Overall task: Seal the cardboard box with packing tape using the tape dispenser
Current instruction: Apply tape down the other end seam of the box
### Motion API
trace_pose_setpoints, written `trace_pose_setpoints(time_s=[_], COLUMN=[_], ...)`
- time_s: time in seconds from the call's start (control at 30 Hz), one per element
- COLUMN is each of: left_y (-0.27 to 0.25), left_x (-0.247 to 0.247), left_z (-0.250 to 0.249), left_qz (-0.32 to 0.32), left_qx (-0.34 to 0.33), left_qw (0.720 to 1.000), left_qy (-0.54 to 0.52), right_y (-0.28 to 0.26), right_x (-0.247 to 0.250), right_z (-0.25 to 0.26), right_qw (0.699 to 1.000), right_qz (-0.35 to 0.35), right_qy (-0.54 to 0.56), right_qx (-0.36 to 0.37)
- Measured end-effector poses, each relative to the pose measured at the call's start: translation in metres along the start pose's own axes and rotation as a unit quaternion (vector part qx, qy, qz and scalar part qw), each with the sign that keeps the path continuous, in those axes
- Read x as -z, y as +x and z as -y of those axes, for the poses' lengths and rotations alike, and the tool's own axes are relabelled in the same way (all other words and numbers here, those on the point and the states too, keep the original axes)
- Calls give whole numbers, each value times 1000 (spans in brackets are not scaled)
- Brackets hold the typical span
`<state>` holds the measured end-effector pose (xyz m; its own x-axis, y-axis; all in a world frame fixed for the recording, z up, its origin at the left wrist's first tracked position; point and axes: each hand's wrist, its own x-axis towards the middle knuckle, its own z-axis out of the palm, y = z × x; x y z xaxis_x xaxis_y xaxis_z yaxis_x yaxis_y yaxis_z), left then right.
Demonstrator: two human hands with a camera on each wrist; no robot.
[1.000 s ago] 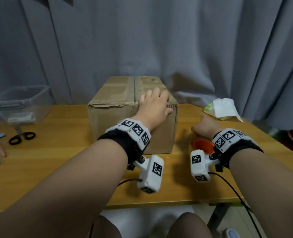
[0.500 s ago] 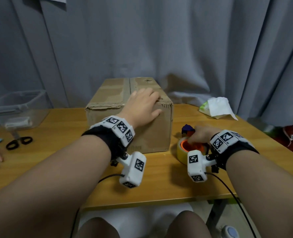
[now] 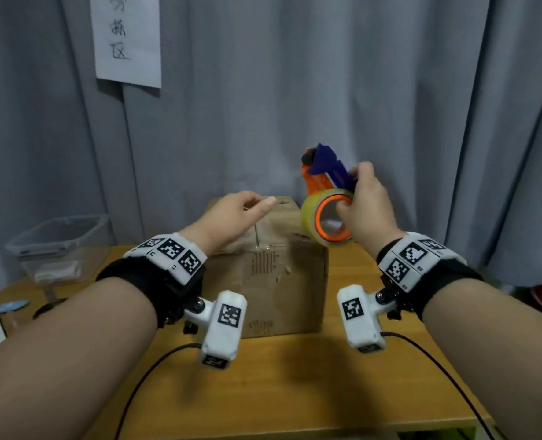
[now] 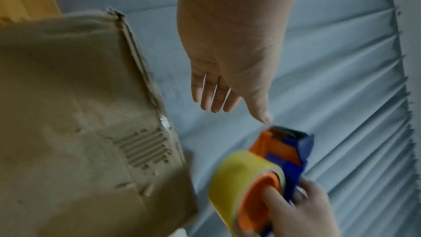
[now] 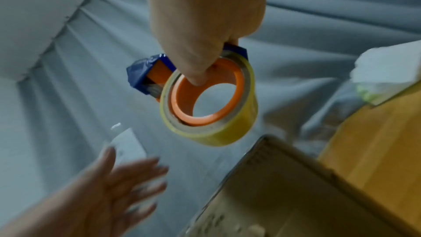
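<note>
A closed brown cardboard box [image 3: 282,281] stands on the wooden table [image 3: 295,392]. My right hand [image 3: 361,204] grips the tape dispenser [image 3: 326,192], an orange and blue frame carrying a yellowish tape roll [image 3: 323,217], lifted in the air above the box's right top edge. Its thumb hooks inside the orange core [image 5: 205,96]. My left hand [image 3: 231,214] hovers over the box top with fingers straight and relaxed, holding nothing. In the left wrist view the left hand [image 4: 227,78] reaches toward the dispenser's blue head [image 4: 293,143], a small gap apart.
A clear plastic bin [image 3: 60,246] sits at the table's left back. A grey curtain [image 3: 326,90] hangs close behind the box, with a paper sign [image 3: 126,39] on it. White crumpled paper [image 5: 387,68] lies on the table's right side. Cables run along the table front.
My right hand lifted the tape dispenser off the table up beside the box top. My left hand left the box top and rose toward the dispenser. The head camera tilted up.
</note>
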<state>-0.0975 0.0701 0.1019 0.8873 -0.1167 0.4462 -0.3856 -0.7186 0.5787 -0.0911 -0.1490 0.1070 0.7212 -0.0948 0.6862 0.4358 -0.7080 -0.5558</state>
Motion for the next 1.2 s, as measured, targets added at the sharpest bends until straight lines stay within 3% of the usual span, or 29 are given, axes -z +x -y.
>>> trace_pose_setpoints(time_s=[0.1, 0.17, 0.3, 0.37, 0.5, 0.6, 0.7, 0.87, 1.03, 1.2], left_y=[-3, -4, -14, -19, -25, -28, -28, -33, -29, -21], left_x=[4, 11, 32, 39, 45, 53, 60, 66, 74, 81], left_z=[-18, -20, -10, -2, 8, 0, 0, 4, 7, 21], left_qz=[45, 34, 25, 45, 16, 13, 27, 33, -16, -57], left_qx=[-16, -30, -74, -73, -26, 46, 76, 77, 113, 170], left_qw=[996, 995, 993, 992, 976, 928, 913, 909, 935, 945], left_qy=[-73, -92, -94, -91, -217, -370, -399, -409, -336, -274], right_y=[-5, -5, -3, -2, 0, -1, -2, 1, 6, 10], right_x=[-14, -25, -34, -38, -45, -51, -56, -58, -56, -60], right_z=[27, 33, 35, 38, 45, 49, 52, 55, 58, 74], right_qw=[999, 994, 965, 959, 966, 967, 967, 968, 964, 903], right_qz=[9, 25, 165, 199, 186, 164, 156, 165, 169, 175], right_qy=[36, 96, 197, 194, 147, 147, 145, 101, -17, -221], right_qx=[32, 41, 44, 49, 104, 129, 141, 157, 203, 324])
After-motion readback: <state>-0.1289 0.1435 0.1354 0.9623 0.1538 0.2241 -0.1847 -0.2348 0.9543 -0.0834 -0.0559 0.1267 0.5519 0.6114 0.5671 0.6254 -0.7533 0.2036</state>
